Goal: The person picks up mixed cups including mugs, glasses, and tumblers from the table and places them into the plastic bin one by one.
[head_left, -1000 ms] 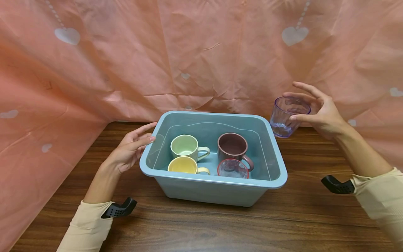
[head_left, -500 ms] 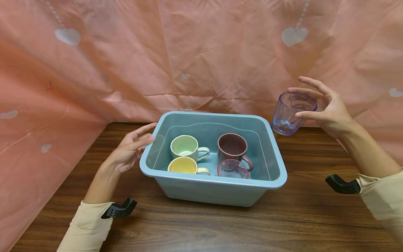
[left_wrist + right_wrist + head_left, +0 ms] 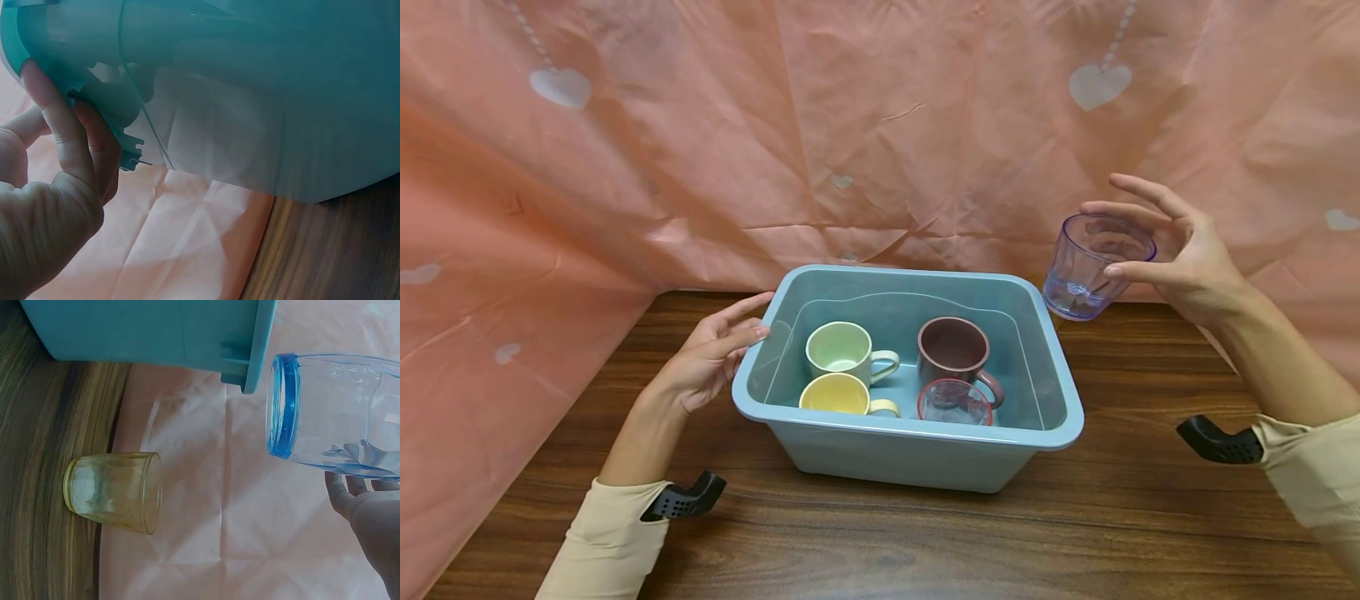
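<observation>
At the left end of a light blue plastic basin (image 3: 895, 458), my left hand (image 3: 715, 354) grips the rim, thumb and fingers about it. My right hand (image 3: 1187, 258) holds a clear tumbler (image 3: 1086, 275) with a violet-blue tint between thumb and fingers. That tumbler is in the air, slightly tilted, just beyond the basin's right back corner. Inside the basin stand a pale green mug (image 3: 838, 350), a yellow mug (image 3: 835, 393), a brown-maroon mug (image 3: 953, 346) and a clear red-rimmed cup (image 3: 955, 402). The basin's front wall hides their lower parts.
An amber tumbler (image 3: 112, 490) stands upright on the wooden table (image 3: 37, 456) beyond the basin's right side; in the head view the lifted tumbler mostly hides it. A peach curtain (image 3: 880, 125) with pale hearts hangs behind and to the left.
The right hand has moved the violet-blue tumbler slightly right and up, then a touch left. The left hand, the basin and its contents stay put.
</observation>
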Demonstrator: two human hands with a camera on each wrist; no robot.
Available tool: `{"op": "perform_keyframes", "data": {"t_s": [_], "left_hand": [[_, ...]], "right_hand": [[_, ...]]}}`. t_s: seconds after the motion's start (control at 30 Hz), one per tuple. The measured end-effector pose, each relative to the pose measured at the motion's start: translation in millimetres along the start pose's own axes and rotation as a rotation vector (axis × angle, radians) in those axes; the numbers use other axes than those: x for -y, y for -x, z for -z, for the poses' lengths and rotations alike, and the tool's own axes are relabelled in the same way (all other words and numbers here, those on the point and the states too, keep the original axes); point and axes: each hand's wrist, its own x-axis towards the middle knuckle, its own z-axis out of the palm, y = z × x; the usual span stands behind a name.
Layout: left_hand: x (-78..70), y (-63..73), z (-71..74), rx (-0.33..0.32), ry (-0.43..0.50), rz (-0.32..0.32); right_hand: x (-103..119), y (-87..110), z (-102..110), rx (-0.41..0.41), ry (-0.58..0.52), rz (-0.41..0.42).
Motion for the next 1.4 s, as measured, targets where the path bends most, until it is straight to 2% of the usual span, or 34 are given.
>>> {"op": "perform_keyframes", "data": {"t_s": [0.13,0.33,0.63,1.07,1.4], "left_hand": [[0.0,-0.2,0.1,-0.003,-0.001,-0.001],[-0.3,0.2,0.3,-0.006,-0.001,0.002],[0.0,0.2,1.2,-0.006,-0.002,-0.004],[-0.4,1.2,0.9,-0.009,-0.007,0.002],[-0.9,0.6,1.2,-0.002,-0.004,-0.005]], "right_hand": [[-1.0,-2.9,-0.8,0.053,-0.045,0.022],[-1.1,-6.8,-8.0,0.074,-0.005,0.046],[0.3,-11.2,-20.5,0.110,0.056,0.007],[-6.0,-17.1,-35.7,0.130,0.057,0.018],[-16.7,-20.4,-49.3,0.181,0.123,0.010]]}}
